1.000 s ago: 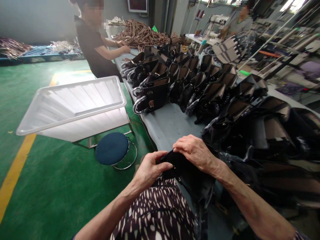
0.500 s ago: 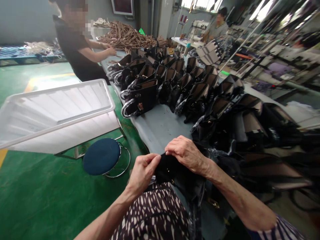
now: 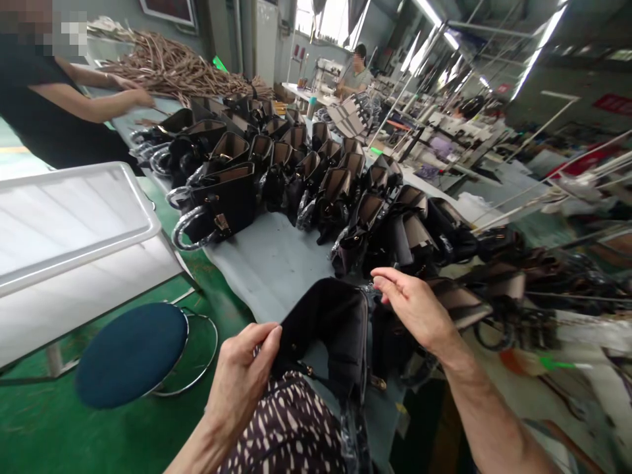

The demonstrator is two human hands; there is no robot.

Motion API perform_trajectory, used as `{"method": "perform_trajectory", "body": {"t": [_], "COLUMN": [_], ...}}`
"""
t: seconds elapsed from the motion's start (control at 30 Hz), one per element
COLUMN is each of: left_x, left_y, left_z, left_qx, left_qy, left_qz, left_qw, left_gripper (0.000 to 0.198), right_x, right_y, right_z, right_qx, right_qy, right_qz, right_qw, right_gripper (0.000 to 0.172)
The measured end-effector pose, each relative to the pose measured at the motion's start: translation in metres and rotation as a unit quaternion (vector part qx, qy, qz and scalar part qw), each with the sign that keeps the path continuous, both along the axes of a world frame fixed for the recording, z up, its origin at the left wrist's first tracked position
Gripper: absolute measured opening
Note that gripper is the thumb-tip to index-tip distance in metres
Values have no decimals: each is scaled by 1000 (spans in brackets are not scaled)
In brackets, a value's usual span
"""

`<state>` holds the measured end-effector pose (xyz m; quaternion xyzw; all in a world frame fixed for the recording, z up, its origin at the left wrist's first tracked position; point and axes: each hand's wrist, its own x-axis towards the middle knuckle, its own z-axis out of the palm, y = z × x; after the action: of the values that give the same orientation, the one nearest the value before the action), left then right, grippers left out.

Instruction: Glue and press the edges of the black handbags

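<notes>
Pinching the left edge of a soft black bag with gold-coloured fittings [image 3: 340,329], the left hand [image 3: 239,372] presses thumb and forefinger tight together, its other fingers mostly hidden. The right hand [image 3: 419,309] is raised near the bag's right side, fingers narrowly bunched; whether they grip anything thin, I cannot tell. The bag is at the near edge of a pale blue-grey table [image 3: 276,257], its dark lower part hard to make out. A white plastic tub [image 3: 99,247] is cut off at the left.
</notes>
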<state>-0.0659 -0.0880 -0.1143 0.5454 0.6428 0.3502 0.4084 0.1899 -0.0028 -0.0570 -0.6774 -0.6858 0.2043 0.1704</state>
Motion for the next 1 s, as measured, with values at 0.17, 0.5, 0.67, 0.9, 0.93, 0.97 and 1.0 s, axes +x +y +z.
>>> {"method": "perform_trajectory", "body": {"t": [0.17, 0.5, 0.67, 0.9, 0.93, 0.97, 1.0], "left_x": [3, 12, 21, 34, 36, 36, 37], "left_y": [-3, -12, -18, -23, -24, -24, -24], "left_z": [1, 2, 0, -2, -2, -1, -1], "left_qx": [3, 26, 63, 107, 112, 117, 123], "left_qy": [12, 22, 27, 24, 17, 12, 9], "left_qz": [-3, -15, -33, -50, -56, -61, -64], "left_qw": [1000, 999, 997, 993, 992, 991, 990], "left_gripper": [34, 30, 22, 13, 13, 13, 13], "right_x": [-11, -34, -22, 0, 0, -2, -4], "right_y": [-20, -9, -2, -20, -26, -33, -40], "right_z": [-10, -22, -22, -7, -6, -5, -6], "right_qx": [-18, 68, 67, -44, -44, -40, -33], "right_qy": [-51, -217, -155, -15, -34, -61, -90], "right_qz": [-13, 56, 104, -50, -58, -59, -58], "right_qw": [998, 972, 980, 998, 997, 996, 994], "right_gripper": [34, 19, 25, 34, 35, 35, 34]}}
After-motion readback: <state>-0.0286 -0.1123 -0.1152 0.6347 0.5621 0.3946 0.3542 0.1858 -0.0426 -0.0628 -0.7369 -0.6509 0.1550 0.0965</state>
